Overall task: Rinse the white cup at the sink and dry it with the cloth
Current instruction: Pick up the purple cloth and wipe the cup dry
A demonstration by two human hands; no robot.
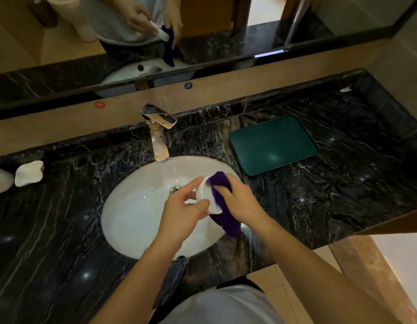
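Over the white oval sink (132, 220), my left hand (183, 212) grips the white cup (205, 195) from the left, tilted on its side. My right hand (241, 198) presses a purple cloth (222, 206) against the cup's right side; the cloth's loose end hangs down toward the sink's front rim. The cloth and my fingers hide much of the cup. No water runs from the metal tap (159, 132) behind the basin.
A dark green tray (272, 143) lies on the black marble counter (331, 195) to the right of the sink. A white wavy-rimmed cup (28, 173) stands at the far left. A mirror (202, 31) runs along the back wall. The counter's edge drops off at the right.
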